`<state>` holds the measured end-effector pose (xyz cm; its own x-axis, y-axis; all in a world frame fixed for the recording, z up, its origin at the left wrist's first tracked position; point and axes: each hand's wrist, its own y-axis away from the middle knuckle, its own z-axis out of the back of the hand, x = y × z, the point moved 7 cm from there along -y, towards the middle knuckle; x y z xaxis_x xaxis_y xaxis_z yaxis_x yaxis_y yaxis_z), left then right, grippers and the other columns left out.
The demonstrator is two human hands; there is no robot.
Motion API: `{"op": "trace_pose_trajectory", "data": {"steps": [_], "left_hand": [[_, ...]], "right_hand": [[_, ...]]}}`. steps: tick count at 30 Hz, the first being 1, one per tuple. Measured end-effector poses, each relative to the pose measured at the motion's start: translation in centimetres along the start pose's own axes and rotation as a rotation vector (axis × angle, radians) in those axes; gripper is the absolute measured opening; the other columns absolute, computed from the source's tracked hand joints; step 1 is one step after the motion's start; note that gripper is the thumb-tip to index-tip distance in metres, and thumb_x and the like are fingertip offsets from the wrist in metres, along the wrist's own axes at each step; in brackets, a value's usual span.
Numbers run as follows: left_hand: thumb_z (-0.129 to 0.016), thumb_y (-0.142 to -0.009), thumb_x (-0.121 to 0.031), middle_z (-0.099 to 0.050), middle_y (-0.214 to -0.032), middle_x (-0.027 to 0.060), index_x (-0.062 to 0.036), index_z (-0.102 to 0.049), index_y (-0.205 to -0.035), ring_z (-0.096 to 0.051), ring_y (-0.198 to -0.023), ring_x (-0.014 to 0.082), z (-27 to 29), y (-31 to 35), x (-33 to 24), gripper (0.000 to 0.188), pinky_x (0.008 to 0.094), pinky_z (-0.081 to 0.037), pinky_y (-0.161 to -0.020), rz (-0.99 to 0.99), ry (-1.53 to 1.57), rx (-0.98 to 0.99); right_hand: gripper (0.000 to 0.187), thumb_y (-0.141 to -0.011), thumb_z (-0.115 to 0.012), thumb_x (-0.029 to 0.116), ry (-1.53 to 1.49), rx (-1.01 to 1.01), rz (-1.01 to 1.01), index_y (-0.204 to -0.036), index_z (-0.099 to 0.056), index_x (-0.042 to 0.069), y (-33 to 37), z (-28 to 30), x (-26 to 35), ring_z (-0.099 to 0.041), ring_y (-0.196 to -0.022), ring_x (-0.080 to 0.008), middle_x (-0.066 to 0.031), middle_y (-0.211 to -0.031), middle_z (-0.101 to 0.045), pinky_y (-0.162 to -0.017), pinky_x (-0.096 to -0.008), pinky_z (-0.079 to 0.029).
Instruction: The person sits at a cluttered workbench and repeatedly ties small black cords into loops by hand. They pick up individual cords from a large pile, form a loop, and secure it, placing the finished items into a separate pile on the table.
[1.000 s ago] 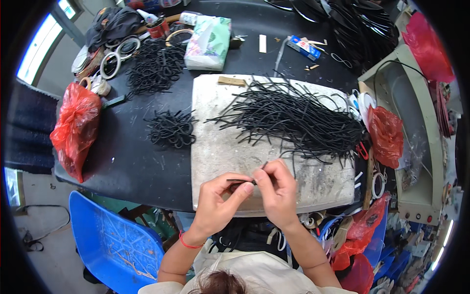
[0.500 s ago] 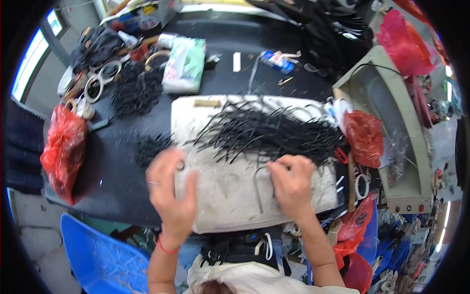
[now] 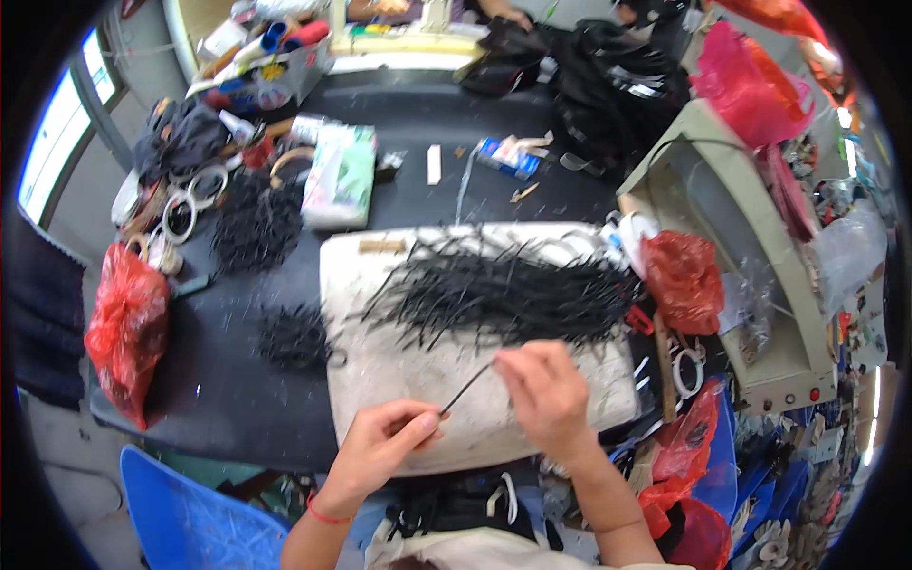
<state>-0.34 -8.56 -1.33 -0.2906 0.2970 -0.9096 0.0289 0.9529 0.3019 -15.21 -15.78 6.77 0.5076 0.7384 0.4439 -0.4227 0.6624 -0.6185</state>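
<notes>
A thin black strip (image 3: 469,385) stretches between my two hands above the near part of a stained white board (image 3: 380,380). My left hand (image 3: 385,442) pinches its lower left end, and my right hand (image 3: 546,391) grips the upper right end between thumb and fingers. Just beyond my hands a large heap of loose black strips (image 3: 513,290) lies across the board. To the left, on the dark table, sits a smaller pile of short black pieces (image 3: 293,337), which look looped or curled. Another dark pile (image 3: 255,223) lies farther back.
A red plastic bag (image 3: 128,332) stands at the table's left edge, near white tape rolls (image 3: 180,217). Behind the board is a green-white tissue pack (image 3: 340,180). A second red bag (image 3: 682,283) and a beige machine casing (image 3: 750,285) border the right. A blue bin (image 3: 195,513) is below left.
My left hand has come from beside the small pile down and right, and now pinches the strip. My right hand has raised the strip's end off the board. The whole view has shifted slightly.
</notes>
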Motion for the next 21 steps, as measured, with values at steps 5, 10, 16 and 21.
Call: {"op": "trace_pose_trajectory", "data": {"steps": [5, 10, 16, 21], "left_hand": [[-0.052, -0.088, -0.014, -0.062, -0.086, 0.0093, 0.0031, -0.056, -0.099, -0.061, -0.076, 0.0132, 0.3, -0.4, 0.3, 0.021, 0.0227, -0.049, -0.063, -0.011, 0.306, -0.176], [-0.050, -0.089, -0.014, -0.061, -0.088, 0.0074, 0.0011, -0.055, -0.099, -0.061, -0.079, 0.0133, 1.1, -0.9, 1.4, 0.019, 0.0216, -0.052, -0.060, -0.090, 0.398, -0.207], [-0.051, -0.089, -0.012, -0.060, -0.087, 0.0069, 0.0014, -0.056, -0.097, -0.060, -0.078, 0.0119, 1.4, -1.0, 1.8, 0.017, 0.0238, -0.053, -0.066, -0.085, 0.419, -0.249], [-0.048, -0.089, -0.012, -0.059, -0.090, 0.0059, -0.0005, -0.056, -0.092, -0.058, -0.079, 0.0104, 2.4, -0.7, 1.5, 0.014, 0.0283, -0.050, -0.076, -0.163, 0.360, -0.326]], "right_hand": [[0.023, -0.071, -0.063, -0.005, -0.137, -0.026, -0.151, -0.093, -0.060, 0.001, 0.6, -3.6, 2.1, -0.055, -0.068, -0.0229, -0.0100, -0.081, -0.053, -0.056, -0.0301, -0.045], [0.031, -0.073, -0.056, -0.009, -0.342, 0.222, -0.191, -0.103, -0.059, 0.000, 1.8, -6.2, 3.0, -0.055, -0.075, -0.0235, -0.0120, -0.089, -0.052, -0.062, -0.0309, -0.046], [0.027, -0.072, -0.059, -0.006, -0.338, 0.236, -0.167, -0.098, -0.061, 0.002, 1.6, -6.2, 2.8, -0.055, -0.074, -0.0240, -0.0102, -0.084, -0.056, -0.062, -0.0311, -0.046], [0.021, -0.071, -0.063, -0.002, -0.368, 0.245, -0.168, -0.091, -0.063, 0.003, 1.2, -6.0, 2.9, -0.057, -0.068, -0.0234, -0.0092, -0.077, -0.059, -0.059, -0.0303, -0.046]]}}
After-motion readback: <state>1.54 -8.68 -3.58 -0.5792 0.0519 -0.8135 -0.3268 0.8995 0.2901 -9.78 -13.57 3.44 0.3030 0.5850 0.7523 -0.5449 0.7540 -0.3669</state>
